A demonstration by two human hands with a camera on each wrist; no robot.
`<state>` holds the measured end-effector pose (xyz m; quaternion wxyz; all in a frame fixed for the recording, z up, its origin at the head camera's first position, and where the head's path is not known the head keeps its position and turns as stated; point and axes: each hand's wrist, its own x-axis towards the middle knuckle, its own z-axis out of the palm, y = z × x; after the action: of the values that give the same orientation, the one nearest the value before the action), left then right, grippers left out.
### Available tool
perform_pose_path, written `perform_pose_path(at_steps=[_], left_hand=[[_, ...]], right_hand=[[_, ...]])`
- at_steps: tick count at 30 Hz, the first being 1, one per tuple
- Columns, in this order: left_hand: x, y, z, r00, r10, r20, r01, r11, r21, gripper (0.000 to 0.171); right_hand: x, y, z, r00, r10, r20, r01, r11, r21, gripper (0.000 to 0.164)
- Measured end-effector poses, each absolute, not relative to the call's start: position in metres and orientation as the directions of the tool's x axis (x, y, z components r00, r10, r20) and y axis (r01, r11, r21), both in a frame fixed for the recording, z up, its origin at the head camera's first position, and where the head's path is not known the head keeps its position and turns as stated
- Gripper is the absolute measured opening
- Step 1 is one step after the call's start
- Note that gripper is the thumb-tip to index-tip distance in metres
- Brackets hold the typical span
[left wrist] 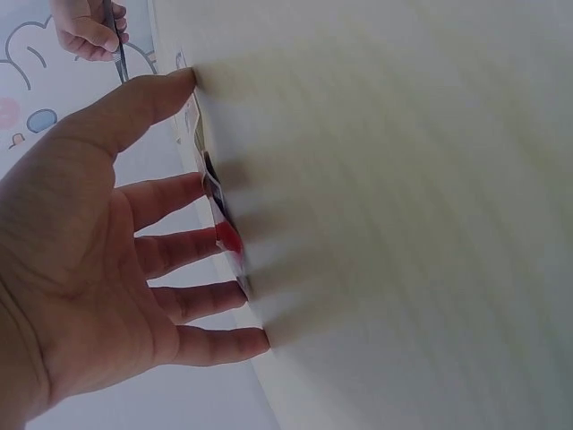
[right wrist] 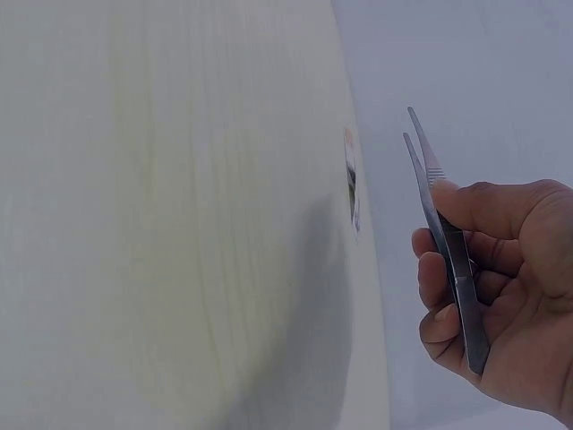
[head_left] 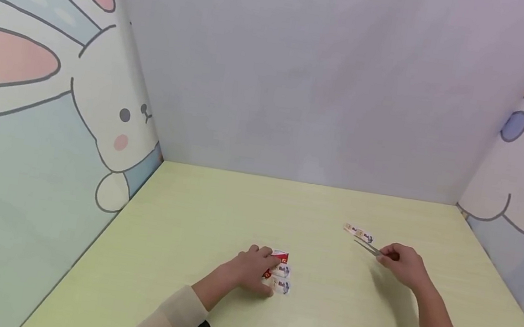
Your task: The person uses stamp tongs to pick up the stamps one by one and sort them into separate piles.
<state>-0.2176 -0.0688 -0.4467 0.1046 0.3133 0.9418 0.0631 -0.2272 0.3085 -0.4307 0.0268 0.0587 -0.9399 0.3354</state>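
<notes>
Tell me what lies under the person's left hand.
Small printed pieces, white and red, lie partly under the left hand. Their right ends show; the rest is covered, so their total number cannot be told.

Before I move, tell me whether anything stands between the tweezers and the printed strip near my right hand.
Nothing visible does: between the tweezers in your right hand and the printed strip I see only an open gap. Your left hand, on the other printed pieces, is well off to the left.
</notes>
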Motion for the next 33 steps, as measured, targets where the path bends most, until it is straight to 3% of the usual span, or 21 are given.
perform_pose_path(at_steps=[33], left_hand=[[-0.220,-0.068,-0.444,-0.774,0.611,-0.168,0.591,0.792,0.157,0.067]], right_hand=[[-0.239,0.252,-0.440,-0.952,-0.292,0.095,-0.284,0.717,-0.636,0.006]])
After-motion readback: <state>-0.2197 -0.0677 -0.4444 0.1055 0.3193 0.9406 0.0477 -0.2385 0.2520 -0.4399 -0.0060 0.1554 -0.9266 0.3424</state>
